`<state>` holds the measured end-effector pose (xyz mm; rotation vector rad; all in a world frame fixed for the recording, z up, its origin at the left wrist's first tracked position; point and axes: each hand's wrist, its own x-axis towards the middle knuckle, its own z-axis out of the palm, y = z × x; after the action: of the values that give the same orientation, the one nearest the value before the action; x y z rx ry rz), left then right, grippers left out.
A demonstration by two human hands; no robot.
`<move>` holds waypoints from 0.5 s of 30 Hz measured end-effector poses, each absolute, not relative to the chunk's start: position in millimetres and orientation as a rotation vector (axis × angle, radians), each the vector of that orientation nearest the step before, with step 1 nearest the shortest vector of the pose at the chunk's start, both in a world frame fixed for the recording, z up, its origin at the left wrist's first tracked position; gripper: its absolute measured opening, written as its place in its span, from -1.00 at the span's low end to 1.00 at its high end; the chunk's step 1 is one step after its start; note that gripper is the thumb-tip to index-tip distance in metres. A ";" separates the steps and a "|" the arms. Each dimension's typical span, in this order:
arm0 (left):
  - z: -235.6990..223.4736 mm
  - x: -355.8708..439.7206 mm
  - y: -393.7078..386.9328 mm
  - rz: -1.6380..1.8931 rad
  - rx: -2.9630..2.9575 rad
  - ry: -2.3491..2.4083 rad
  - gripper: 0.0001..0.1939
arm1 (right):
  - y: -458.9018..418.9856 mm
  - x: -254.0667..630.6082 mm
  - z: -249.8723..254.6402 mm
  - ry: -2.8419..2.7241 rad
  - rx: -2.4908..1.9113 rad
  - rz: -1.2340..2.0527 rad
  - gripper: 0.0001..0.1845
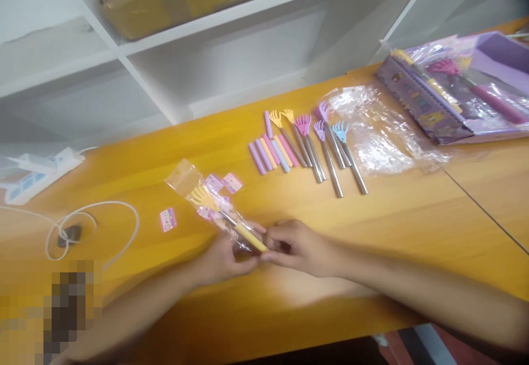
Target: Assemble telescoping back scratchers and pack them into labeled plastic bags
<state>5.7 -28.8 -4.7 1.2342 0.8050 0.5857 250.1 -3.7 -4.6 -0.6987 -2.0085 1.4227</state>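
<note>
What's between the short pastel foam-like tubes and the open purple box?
Silver-shafted back scratchers, then crumpled clear plastic wrapping; seen in the head view.

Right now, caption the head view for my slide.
Left hand and right hand hold a bagged yellow-handled back scratcher above the table.

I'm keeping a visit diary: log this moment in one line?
left hand: holding bagged yellow scratcher | right hand: at its handle end | nearby: pink card
</note>
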 end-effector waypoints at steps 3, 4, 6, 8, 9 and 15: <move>-2.9 5.4 -27.4 0.548 1.213 0.822 -0.52 | -2.6 250.9 -4.3 -2.029 -0.686 1.410 -0.53; -3.4 5.4 -27.5 0.537 1.192 0.828 -0.50 | -2.6 250.9 -3.8 -2.051 -0.684 1.387 -0.51; -5.6 5.2 -28.2 0.523 1.156 0.838 -0.45 | -3.0 250.6 -2.6 -2.112 -0.689 1.318 -0.49; -7.8 5.1 -29.2 0.517 1.153 0.844 -0.44 | -4.1 250.0 -1.5 -2.187 -0.702 1.230 -0.49; -8.1 5.1 -29.4 0.516 1.167 0.841 -0.45 | -4.7 249.8 -1.1 -2.221 -0.703 1.190 -0.51; 3.3 6.0 -26.0 0.455 1.312 0.929 -0.51 | -4.7 250.7 0.5 -2.292 -0.608 1.147 -0.54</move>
<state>6.0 -26.0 3.3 1.3125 0.9287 0.4545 250.7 -4.7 0.5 -0.6082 -2.2925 1.1468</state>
